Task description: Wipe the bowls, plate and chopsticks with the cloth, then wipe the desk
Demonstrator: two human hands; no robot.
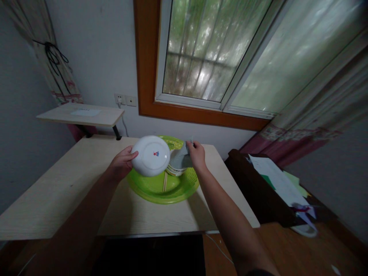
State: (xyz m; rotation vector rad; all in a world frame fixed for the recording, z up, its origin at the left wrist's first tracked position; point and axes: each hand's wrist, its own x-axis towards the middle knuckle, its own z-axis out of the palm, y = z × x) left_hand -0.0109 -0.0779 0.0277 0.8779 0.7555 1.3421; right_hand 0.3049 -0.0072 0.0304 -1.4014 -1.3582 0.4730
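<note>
My left hand (124, 161) grips a white plate (149, 157) by its left edge, thumb on the underside. The plate is tilted so that its base, with a small red and blue mark, faces me. In my right hand (197, 153) a grey cloth (181, 158) is pinched at its upper corner and hangs down beside the plate. Below both hands lies a large green plastic tray (166, 200). Several stacked bowls (176, 171) stand in it, partly covered by the cloth. A pair of chopsticks (165, 181) also lies in the tray.
The tray rests on a light wooden table (115, 214). At the back left is a small raised shelf (80, 114) with a paper on it. Behind are a wall socket (120, 99) and a barred window (212, 53). A dark cabinet (258, 188) with papers stands at the right.
</note>
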